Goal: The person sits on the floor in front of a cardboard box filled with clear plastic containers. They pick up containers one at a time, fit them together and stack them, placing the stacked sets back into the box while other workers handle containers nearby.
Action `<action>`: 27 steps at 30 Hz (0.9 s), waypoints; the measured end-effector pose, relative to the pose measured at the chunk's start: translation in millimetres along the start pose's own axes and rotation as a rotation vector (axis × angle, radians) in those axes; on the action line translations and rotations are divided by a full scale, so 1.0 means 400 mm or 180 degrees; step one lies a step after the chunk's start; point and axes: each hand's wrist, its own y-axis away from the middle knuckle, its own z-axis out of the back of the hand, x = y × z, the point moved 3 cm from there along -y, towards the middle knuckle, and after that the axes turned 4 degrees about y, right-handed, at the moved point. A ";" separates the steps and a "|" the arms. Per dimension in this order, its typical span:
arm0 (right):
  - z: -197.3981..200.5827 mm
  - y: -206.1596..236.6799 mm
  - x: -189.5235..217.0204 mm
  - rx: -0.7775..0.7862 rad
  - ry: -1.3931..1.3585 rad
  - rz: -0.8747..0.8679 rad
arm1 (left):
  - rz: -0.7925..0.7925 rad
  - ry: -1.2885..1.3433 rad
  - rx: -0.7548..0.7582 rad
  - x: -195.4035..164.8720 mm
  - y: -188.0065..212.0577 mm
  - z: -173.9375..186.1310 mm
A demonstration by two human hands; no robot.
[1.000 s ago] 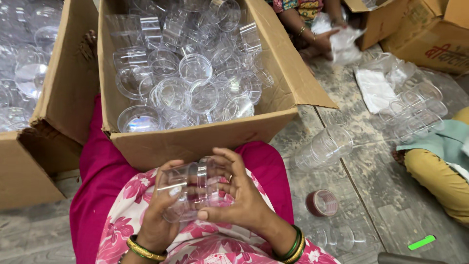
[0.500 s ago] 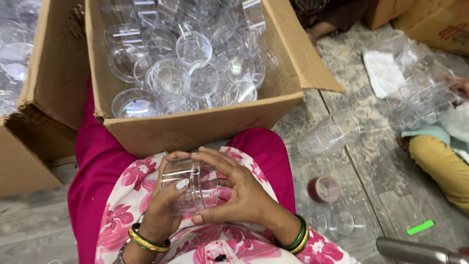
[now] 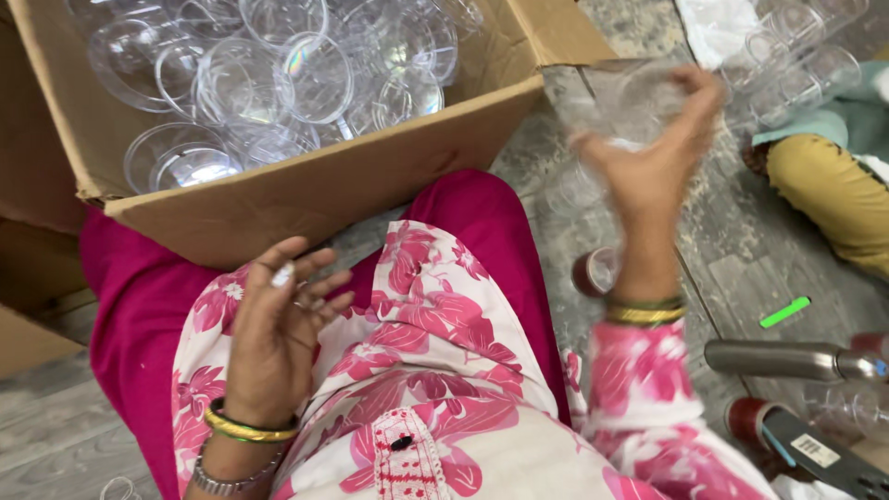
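At about one o'clock in the head view, above the grey floor [image 3: 732, 268], a clear plastic container [image 3: 622, 104], blurred, pinched in the raised right hand [image 3: 653, 153] between fingertips and thumb. Below that hand, gold and green bangles [image 3: 645, 310] at the wrist, then a pink flowered sleeve. Just left of the wrist, on the floor, a dark red tape roll [image 3: 595, 271], partly hidden. At eight o'clock, the left hand [image 3: 278, 319] held palm-up over the lap, fingers loosely spread and curled, holding nothing, with a small pale speck on one fingertip; a gold bangle and a metal bracelet at its wrist. Between the two hands, a lap in pink trousers and a white tunic with pink flowers. At eleven o'clock, resting against the knees, an open cardboard box [image 3: 306, 190] heaped with clear plastic cups [image 3: 278, 74], round rims facing up and sideways. At nine o'clock, the edge of a second cardboard box [image 3: 32, 324]. At two o'clock, more clear containers [image 3: 796, 69] stacked on the floor, beside another person's leg in mustard-yellow trousers [image 3: 833, 185]. At four o'clock, a small bright green marker [image 3: 784, 312] lying flat, a metal cylinder [image 3: 773, 358] below it, and a tape dispenser [image 3: 796, 443] at the frame's corner.
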 end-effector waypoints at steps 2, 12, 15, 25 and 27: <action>0.057 -0.045 -0.105 -0.0254 0.1033 0.0348 | -0.0020 -0.0081 -0.0118 -0.009 0.004 0.025; 0.149 0.030 -0.408 -0.0679 -0.0130 -0.0589 | -0.0025 -0.0135 -0.0183 -0.025 0.020 0.052; 0.201 0.121 -0.432 -0.0235 -0.0218 -0.1443 | -0.0045 -0.0150 -0.0226 -0.031 0.024 0.065; -0.128 0.470 -0.312 0.1919 0.0431 -0.1557 | 0.0170 -0.0103 -0.0161 0.011 0.009 0.068; -0.164 0.497 -0.302 0.1584 0.0213 -0.0621 | 0.0169 -0.0188 -0.0246 0.007 0.013 0.072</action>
